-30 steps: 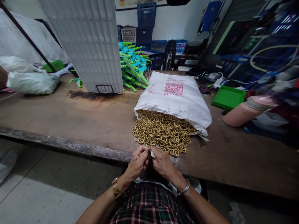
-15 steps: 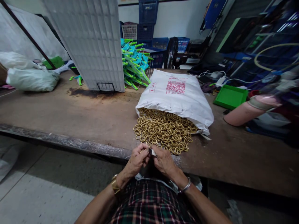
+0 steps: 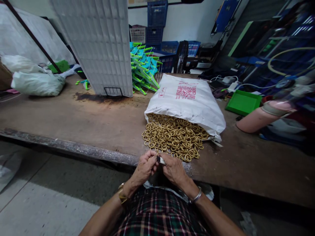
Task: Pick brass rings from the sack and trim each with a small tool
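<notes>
Both hands meet at the table's front edge, below a heap of brass-coloured rings (image 3: 172, 136) spilling from a white sack (image 3: 189, 95) with a red printed code. My left hand (image 3: 145, 166) is closed in a pinch, and a bit of brass-coloured ring shows at its fingertips. My right hand (image 3: 173, 168) is closed around a small black and white piece (image 3: 161, 160), whose dark end touches the left fingertips. What else lies inside the fingers is hidden.
A tall white ribbed panel (image 3: 98, 49) stands on the table (image 3: 73, 127) at the left back, beside green and turquoise plastic parts (image 3: 144, 68). At the right are a green tray (image 3: 243, 102) and a pink bottle (image 3: 261, 117). Pale bags (image 3: 38, 83) lie far left.
The view has shifted slightly. A bit of brass-coloured ring now shows above the fingertips; both hands stay together in nearly the same place.
</notes>
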Available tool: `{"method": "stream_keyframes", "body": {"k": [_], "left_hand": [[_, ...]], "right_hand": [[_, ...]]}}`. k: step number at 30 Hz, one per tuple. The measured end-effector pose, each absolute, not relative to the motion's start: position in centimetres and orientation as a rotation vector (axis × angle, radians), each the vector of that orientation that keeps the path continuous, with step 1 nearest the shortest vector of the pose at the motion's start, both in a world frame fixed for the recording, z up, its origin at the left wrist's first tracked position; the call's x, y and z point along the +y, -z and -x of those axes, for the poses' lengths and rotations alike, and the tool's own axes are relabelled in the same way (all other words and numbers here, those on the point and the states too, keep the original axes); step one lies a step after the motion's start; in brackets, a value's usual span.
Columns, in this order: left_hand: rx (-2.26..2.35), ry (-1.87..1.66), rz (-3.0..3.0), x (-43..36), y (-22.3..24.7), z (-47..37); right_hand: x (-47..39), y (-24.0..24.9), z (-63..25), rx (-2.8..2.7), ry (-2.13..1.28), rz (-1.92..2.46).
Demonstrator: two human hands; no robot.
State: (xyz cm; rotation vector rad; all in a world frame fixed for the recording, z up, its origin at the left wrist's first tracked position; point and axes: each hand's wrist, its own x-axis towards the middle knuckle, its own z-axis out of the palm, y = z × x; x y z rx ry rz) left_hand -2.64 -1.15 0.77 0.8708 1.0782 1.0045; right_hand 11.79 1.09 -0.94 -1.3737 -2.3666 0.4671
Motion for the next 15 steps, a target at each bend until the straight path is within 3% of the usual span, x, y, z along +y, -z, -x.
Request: {"method": "stream_keyframes", "body": {"k": [15], "left_hand": [[1.157,-0.972,-0.969,-1.53,-1.06,2.56]], "right_hand": [[0.55,0.6,-11.32,-2.408,-0.418,1.507]]}}
